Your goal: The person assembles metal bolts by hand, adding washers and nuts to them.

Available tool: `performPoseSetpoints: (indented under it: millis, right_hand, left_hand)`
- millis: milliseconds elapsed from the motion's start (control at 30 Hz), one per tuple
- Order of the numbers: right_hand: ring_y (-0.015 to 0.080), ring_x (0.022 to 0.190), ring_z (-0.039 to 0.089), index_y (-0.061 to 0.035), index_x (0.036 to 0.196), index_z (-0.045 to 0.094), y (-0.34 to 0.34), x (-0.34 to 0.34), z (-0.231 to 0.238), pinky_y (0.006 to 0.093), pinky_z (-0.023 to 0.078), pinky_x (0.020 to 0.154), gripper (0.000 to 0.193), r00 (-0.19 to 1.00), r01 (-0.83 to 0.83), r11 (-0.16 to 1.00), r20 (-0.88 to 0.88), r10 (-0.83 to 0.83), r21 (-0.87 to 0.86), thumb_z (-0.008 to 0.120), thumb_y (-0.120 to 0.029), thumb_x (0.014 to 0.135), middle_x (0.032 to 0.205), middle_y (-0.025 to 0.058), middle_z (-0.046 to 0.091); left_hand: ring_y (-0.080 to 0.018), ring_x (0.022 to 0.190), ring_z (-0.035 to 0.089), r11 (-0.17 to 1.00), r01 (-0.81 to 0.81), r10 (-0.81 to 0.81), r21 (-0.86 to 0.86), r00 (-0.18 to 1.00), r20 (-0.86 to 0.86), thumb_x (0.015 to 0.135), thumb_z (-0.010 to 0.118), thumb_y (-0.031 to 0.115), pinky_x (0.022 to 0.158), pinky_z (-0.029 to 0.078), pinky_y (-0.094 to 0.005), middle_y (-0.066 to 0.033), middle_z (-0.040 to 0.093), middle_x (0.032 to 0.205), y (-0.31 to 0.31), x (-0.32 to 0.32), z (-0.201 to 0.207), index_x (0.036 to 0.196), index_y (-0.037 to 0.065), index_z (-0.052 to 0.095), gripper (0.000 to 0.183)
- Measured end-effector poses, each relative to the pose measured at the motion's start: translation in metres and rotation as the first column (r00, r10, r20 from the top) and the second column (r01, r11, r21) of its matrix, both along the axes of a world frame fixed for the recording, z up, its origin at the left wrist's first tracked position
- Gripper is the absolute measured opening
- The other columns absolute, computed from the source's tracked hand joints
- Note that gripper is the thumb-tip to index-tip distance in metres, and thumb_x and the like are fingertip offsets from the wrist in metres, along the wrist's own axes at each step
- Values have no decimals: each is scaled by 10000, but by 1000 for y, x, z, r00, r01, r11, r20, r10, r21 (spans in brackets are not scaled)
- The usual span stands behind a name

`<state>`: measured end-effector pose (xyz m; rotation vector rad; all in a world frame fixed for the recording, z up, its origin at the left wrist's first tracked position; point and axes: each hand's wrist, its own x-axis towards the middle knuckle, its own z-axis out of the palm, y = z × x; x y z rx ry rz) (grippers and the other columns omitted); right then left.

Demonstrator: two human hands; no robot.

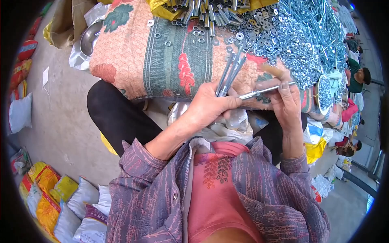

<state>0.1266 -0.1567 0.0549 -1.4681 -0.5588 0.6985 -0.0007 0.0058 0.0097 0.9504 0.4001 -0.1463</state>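
Observation:
My left hand is closed around several long thin metal bolts that stick up past its thumb. A further metal bolt, with a wider sleeve-like part along it, lies crosswise between my hands. Its left end meets my left thumb and fingers. My right hand grips its other end, the index finger smeared by motion. Both hands are over the near edge of a patterned padded surface. Beyond them lie loose washers and a large heap of small nuts or washers.
Metal sleeves lie on yellow sacking at the far edge. Long bolts are piled at far right, near a white-rimmed container of small parts. A metal bowl sits at left. Filled sacks line the floor; people are at right.

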Motion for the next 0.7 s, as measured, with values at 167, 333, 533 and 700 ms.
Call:
performPoseSetpoints:
  millis: [167, 333, 533, 700]
  right_hand:
    - [210, 873, 636, 73, 1223, 436, -9, 8, -1, 311, 508, 792, 490, 998, -30, 989, -52, 22, -146, 423, -336, 955, 961, 175, 637]
    - [218, 944, 621, 57, 1263, 408, -7, 9, 8, 324, 495, 842, 497, 967, -203, 972, -176, 182, -114, 384, -341, 967, 1058, 188, 609]
    - [217, 940, 620, 73, 1253, 422, -8, 14, 18, 314, 500, 814, 531, 959, -241, 921, -221, 178, -305, 368, -372, 967, 1078, 197, 601]
    - [251, 818, 651, 99, 1214, 442, 12, -7, 5, 327, 521, 771, 542, 987, 124, 992, -101, -127, -34, 328, -372, 972, 900, 212, 643]
  left_hand:
    - [-32, 390, 391, 1000, -8, 8, -9, 1000, -7, 820, 643, 133, 352, 256, -175, -20, 547, 556, 8, 0, 4, 811, 42, 598, 101]
    - [-32, 376, 375, 998, 18, -19, -60, 1000, -14, 825, 629, 113, 339, 239, -183, -30, 551, 561, 4, -2, -1, 829, 33, 594, 88]
    - [-33, 366, 369, 999, -20, 20, -28, 1000, -1, 822, 616, 95, 331, 235, -182, -30, 553, 556, 0, -1, -3, 808, 35, 602, 64]
    - [-38, 364, 371, 999, -4, 5, -44, 1000, 7, 813, 624, 103, 332, 236, -186, -31, 552, 555, 1, 2, -1, 795, 40, 598, 71]
